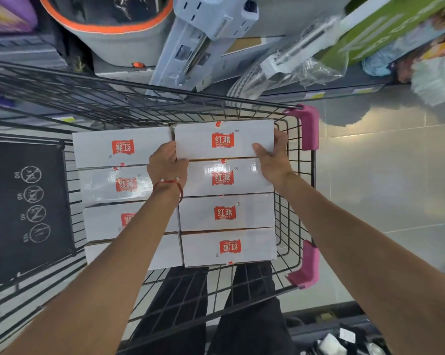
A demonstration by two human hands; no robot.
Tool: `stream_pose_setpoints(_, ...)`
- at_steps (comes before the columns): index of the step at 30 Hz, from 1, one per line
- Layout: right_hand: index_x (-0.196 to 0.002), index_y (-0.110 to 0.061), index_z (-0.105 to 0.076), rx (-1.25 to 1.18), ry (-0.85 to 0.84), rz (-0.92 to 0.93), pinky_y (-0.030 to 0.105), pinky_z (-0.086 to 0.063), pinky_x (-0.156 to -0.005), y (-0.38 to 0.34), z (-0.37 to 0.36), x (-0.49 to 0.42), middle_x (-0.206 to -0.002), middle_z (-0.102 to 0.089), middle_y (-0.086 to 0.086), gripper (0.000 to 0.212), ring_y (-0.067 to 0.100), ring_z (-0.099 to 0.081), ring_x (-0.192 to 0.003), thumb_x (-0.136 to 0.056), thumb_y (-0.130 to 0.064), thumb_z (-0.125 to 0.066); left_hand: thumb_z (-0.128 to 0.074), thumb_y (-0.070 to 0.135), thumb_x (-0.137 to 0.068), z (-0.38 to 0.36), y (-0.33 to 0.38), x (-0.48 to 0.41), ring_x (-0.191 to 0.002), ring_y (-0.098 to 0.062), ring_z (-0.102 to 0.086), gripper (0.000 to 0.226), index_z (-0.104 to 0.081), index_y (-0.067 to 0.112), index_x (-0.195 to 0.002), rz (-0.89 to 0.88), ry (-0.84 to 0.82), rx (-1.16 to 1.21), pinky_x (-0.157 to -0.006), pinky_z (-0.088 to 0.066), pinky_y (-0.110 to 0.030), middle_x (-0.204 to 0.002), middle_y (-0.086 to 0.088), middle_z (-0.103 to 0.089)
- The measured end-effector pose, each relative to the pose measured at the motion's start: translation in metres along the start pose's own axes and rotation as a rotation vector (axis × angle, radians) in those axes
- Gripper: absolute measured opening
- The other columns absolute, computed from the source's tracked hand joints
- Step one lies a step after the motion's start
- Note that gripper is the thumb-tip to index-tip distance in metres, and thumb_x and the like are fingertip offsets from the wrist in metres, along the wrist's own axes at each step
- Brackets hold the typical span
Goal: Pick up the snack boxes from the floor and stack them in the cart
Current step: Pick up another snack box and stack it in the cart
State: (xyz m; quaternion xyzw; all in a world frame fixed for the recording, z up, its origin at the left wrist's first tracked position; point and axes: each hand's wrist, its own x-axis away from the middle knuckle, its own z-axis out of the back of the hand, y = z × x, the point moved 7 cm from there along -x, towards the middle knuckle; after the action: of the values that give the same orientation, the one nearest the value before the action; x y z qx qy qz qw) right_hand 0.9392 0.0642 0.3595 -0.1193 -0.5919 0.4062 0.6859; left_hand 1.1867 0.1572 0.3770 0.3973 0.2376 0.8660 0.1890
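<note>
Head | our snack box (224, 133) sits far-right in cart (309, 129), scant room beside | left hand (166, 162), right hand (272, 155) grip its ends.

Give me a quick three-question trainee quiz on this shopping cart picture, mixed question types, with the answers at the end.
1. True or false: the left hand and right hand hold the same white cardboard snack box with a red logo.
2. How many box tops show in the upper layer of the black wire cart? A six, B eight, C ten.
3. Which wrist wears the red string bracelet?
Key: 1 true; 2 B; 3 left.
</note>
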Motion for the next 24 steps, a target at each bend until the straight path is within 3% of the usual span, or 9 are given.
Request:
stream_pose_setpoints(2, -0.148, -0.019, -0.023, -0.015, -0.001, 0.001, 0.039, -0.055, -0.101, -0.006, -0.004, 0.001, -0.131, -0.051, 0.001, 0.053, 0.021, -0.057, -0.121, -0.105, -0.009, -0.054, -0.062, 0.003, -0.090, 0.002, -0.001, 0.004, -0.099, -0.016, -0.058, 0.019, -0.066, 0.012, -0.106, -0.026, -0.013, -0.070, -0.078, -0.041, -0.006, -0.105, 0.002, -0.066)
stream_pose_setpoints(3, -0.149, -0.018, -0.025, -0.019, 0.010, 0.003, 0.036, -0.055, -0.099, -0.009, -0.004, 0.003, -0.131, -0.052, 0.002, 0.053, 0.021, -0.057, -0.120, -0.105, -0.008, -0.054, -0.061, 0.004, -0.090, 0.004, -0.001, 0.006, -0.104, -0.019, -0.060, 0.021, -0.066, 0.011, -0.109, -0.030, -0.019, -0.094, -0.082, -0.045, -0.010, -0.107, 0.001, -0.067)
stream_pose_setpoints(6, -0.151, -0.017, -0.036, 0.024, 0.075, 0.020, 0.033, -0.052, -0.101, -0.014, -0.003, 0.013, -0.125, -0.055, -0.004, 0.052, 0.016, -0.057, -0.113, -0.104, -0.005, -0.054, -0.062, 0.007, -0.091, 0.011, 0.002, 0.019, -0.124, -0.025, -0.058, 0.038, -0.062, 0.012, -0.129, 0.009, -0.024, -0.068, -0.106, -0.045, -0.034, -0.131, -0.004, -0.065)
stream_pose_setpoints(10, -0.147, -0.014, -0.050, -0.006, 0.121, 0.013, 0.015, -0.053, -0.090, -0.011, 0.008, 0.046, -0.118, -0.060, -0.013, 0.044, 0.004, -0.060, -0.104, -0.104, -0.002, -0.050, -0.061, 0.006, -0.093, 0.016, 0.009, 0.042, -0.130, -0.024, -0.054, 0.046, -0.057, 0.013, -0.138, 0.057, -0.042, 0.058, -0.106, -0.042, -0.032, -0.142, -0.006, -0.058)
stream_pose_setpoints(14, -0.140, -0.006, -0.056, -0.111, 0.165, 0.058, 0.025, -0.046, -0.111, -0.007, 0.029, 0.093, -0.142, -0.057, 0.007, 0.040, 0.021, -0.055, -0.128, -0.102, 0.004, -0.050, -0.062, 0.006, -0.093, 0.008, 0.023, 0.074, -0.127, -0.021, -0.055, 0.043, -0.059, 0.013, -0.135, 0.034, -0.100, 0.128, -0.101, -0.039, -0.023, -0.138, -0.004, -0.059)
stream_pose_setpoints(17, -0.128, -0.005, -0.063, -0.200, 0.193, 0.115, 0.009, -0.049, -0.097, -0.005, 0.052, 0.129, -0.126, -0.064, -0.004, 0.031, 0.005, -0.062, -0.112, -0.100, 0.006, -0.054, -0.066, 0.011, -0.090, -0.005, 0.036, 0.105, -0.122, -0.023, -0.058, 0.038, -0.063, 0.016, -0.128, 0.016, -0.167, 0.154, -0.110, -0.044, -0.038, -0.131, -0.003, -0.064)
stream_pose_setpoints(20, -0.118, -0.009, -0.068, -0.289, 0.254, 0.151, 0.008, -0.051, -0.086, 0.007, 0.083, 0.162, -0.109, -0.068, -0.011, 0.028, -0.015, -0.064, -0.089, -0.099, 0.007, -0.055, -0.069, 0.012, -0.087, -0.021, 0.051, 0.141, -0.116, -0.024, -0.062, 0.037, -0.067, 0.013, -0.124, -0.027, -0.206, 0.167, -0.104, -0.049, -0.048, -0.123, -0.003, -0.068)
stream_pose_setpoints(24, -0.116, -0.015, -0.068, -0.418, 0.286, 0.157, 0.019, -0.052, -0.086, 0.036, 0.128, 0.202, -0.112, -0.071, 0.000, 0.031, 0.001, -0.066, -0.093, -0.099, 0.007, -0.053, -0.061, 0.014, -0.095, -0.048, 0.073, 0.206, -0.115, -0.020, -0.062, 0.031, -0.064, 0.018, -0.125, -0.147, -0.279, 0.105, -0.103, -0.049, -0.041, -0.120, 0.001, -0.066)
